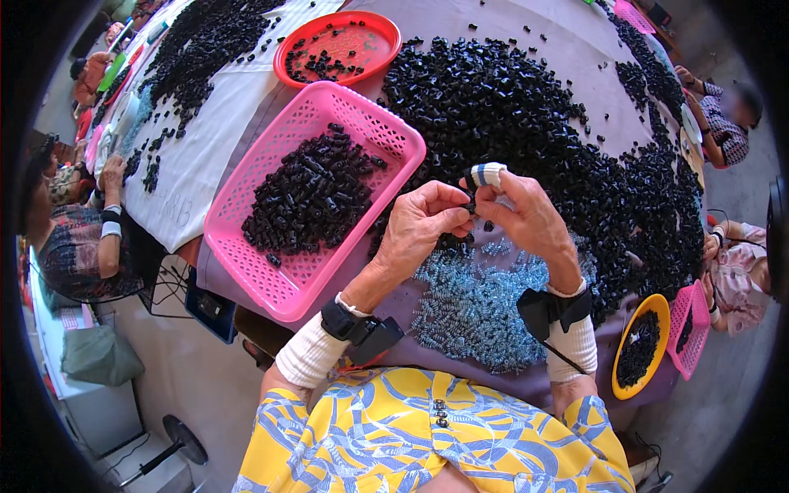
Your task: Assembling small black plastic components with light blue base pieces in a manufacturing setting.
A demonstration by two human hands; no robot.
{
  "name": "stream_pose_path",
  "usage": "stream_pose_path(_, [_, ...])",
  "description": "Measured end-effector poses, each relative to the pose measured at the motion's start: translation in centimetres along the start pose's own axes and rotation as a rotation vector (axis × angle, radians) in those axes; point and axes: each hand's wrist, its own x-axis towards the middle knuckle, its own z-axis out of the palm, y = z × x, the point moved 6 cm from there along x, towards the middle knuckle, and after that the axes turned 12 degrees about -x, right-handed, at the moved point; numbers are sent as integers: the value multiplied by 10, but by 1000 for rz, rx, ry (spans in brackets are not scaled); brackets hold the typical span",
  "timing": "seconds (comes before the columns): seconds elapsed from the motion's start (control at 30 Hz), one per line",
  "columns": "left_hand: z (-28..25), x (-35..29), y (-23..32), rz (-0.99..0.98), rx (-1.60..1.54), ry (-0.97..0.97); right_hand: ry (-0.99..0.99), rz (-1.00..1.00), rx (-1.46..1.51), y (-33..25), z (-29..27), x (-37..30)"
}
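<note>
My left hand (419, 228) and my right hand (530, 220) meet above the heap, fingertips pinched together around a small black plastic piece (469, 204). The fingers cover most of it. A white and dark band wraps one finger of my right hand. Just beyond my hands spreads a large heap of small black plastic pieces (485, 103). Close below them lies a pile of tiny bluish, shiny pieces that look like coil springs (481, 308). Left of my left hand stands a pink perforated basket (226, 215), partly filled with black pieces (308, 197) that look longer than those in the heap.
A red tray (374, 41) with some black pieces sits beyond the basket. At the right edge are a yellow tray (618, 374) and another pink basket (699, 329). Co-workers (82, 246) sit along the left and right sides. Another black heap (193, 49) lies far left.
</note>
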Motion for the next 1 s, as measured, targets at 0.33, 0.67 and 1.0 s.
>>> stream_pose_path(0.33, [-1,4,-1,49,60,9,-14,21,103,4,2,2])
stream_pose_path(0.67, [5,3,7,111,256,21,-49,71,143,12,4,1])
stream_pose_path(1.0, [9,3,2,62,264,-46,12,239,359,25,7,-1])
